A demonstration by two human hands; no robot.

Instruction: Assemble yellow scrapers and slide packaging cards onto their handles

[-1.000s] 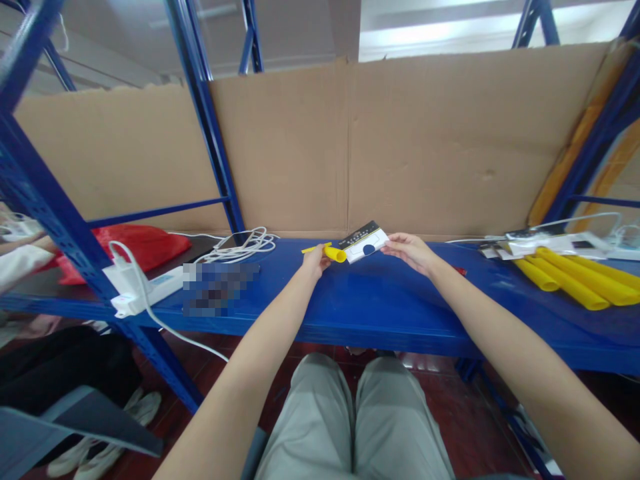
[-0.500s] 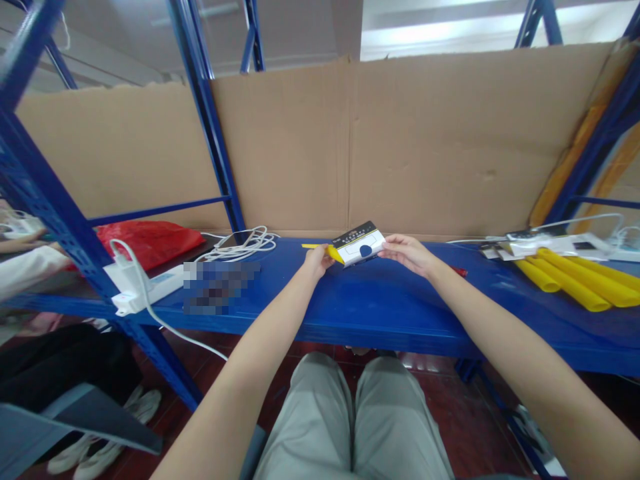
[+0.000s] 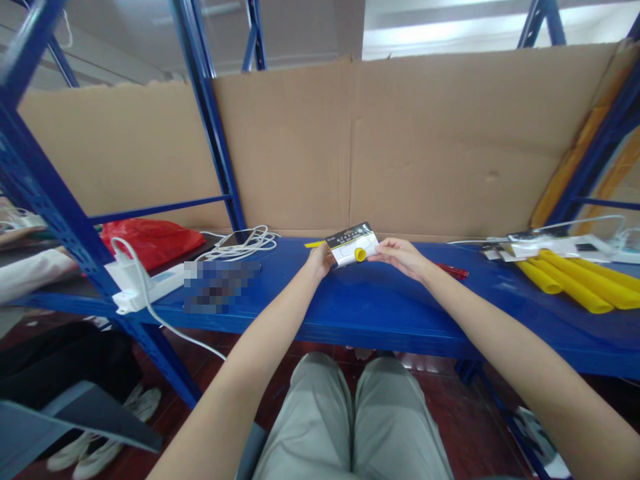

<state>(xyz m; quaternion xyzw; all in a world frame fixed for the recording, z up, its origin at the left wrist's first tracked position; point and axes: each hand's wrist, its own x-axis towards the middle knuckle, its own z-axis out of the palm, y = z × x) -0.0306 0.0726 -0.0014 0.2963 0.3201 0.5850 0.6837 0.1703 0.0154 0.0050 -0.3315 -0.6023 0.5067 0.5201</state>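
Above the blue shelf top, I hold a small black-and-white printed card package (image 3: 346, 248) between both hands. My left hand (image 3: 321, 259) is closed on its left end. My right hand (image 3: 400, 256) pinches its right edge between thumb and fingers. At the round cutout in the white part, the open end of a yellow roll (image 3: 361, 255) shows. A flat yellow strip (image 3: 315, 245) sticks out to the left, behind my left hand; whether it joins the roll is hidden.
Several yellow rolls (image 3: 575, 280) lie at right, by white packages. A red object (image 3: 454, 271) rests near my right forearm. White cables (image 3: 245, 243), a power strip (image 3: 167, 283) and a red bag (image 3: 153, 241) are at left. Another person's sleeve (image 3: 35, 275) shows there. Cardboard (image 3: 425, 147) closes the back.
The package has shifted slightly left and turned a little. Yellow now shows at the cutout, where dark blue showed before. My right hand has moved left with the package's edge.
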